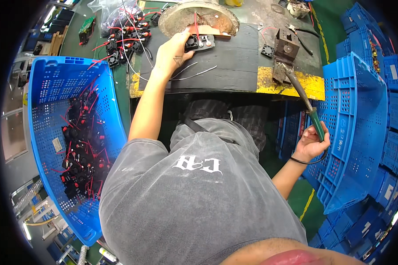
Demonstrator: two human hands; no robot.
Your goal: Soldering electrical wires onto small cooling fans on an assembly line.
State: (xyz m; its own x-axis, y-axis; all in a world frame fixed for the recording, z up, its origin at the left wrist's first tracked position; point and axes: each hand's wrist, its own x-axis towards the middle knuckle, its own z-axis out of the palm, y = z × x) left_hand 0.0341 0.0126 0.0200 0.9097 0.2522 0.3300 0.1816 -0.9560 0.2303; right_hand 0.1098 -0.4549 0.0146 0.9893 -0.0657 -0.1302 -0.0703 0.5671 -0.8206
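Head view: the left hand pinches the left end of a black fan assembly on the tabletop; well to its right, the right hand grasps a green-handled soldering iron, long axis slanting up-left to a metal stand.

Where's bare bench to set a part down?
Free: right part of the flat black mat, between the black plastic fan assembly in the left hand and the small square black fan. Crowded: at the mat's left edge, heaped red-wired black fans; at right, the brown metal stand and green-handled soldering iron.
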